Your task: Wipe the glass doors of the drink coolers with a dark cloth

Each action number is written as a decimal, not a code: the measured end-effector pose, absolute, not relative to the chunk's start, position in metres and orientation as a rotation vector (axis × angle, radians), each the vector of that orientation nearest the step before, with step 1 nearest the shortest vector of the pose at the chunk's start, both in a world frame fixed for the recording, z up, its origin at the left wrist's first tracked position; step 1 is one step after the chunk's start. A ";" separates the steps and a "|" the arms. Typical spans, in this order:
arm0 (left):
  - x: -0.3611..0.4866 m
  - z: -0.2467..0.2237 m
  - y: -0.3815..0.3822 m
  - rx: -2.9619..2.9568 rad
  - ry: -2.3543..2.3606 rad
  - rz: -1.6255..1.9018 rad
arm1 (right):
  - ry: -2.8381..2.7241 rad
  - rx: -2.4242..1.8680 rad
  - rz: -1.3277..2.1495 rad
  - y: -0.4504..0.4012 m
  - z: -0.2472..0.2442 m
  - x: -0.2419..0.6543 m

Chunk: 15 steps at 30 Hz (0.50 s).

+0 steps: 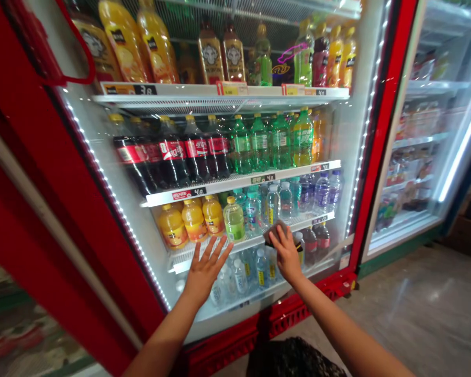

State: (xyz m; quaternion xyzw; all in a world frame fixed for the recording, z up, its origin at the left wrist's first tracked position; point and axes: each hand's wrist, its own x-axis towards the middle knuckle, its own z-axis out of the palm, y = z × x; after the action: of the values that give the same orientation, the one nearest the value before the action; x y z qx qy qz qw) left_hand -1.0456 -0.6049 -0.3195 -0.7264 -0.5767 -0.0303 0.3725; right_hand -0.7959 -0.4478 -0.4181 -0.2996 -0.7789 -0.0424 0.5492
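Holding my left hand [207,267] spread, empty, below juice [172,229], near glass [239,180]; can't tell if touching. If so, bare palm could smear. Right hand [286,250] grips brown cloth [272,234], seemingly against glass before lower shelf [317,220]; loose grip might drop it, uneven push could skid it.

And there's "38" on a price tag [145,90] up top, with "48" on two tags [199,191] along the next shelf edge [231,184] down!
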 end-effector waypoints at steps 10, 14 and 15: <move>-1.048 -0.325 -0.604 -1.894 -1.433 -0.159 | -2.101 -0.578 -0.331 -0.479 -0.419 -0.828; -1.052 -0.326 -0.614 -1.903 -1.425 -0.149 | -1.991 -0.669 -0.240 -0.482 -0.401 -0.833; -1.054 -0.328 -0.618 -1.884 -1.440 -0.154 | -1.938 -0.704 -0.220 -0.485 -0.392 -0.843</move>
State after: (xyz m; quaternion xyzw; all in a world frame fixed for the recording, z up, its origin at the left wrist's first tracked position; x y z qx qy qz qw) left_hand -1.0541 -0.6184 -0.3278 -0.7356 -0.5622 -0.0600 0.3732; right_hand -0.8429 -0.4850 -0.3918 -0.2922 -0.8046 -0.0915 0.5088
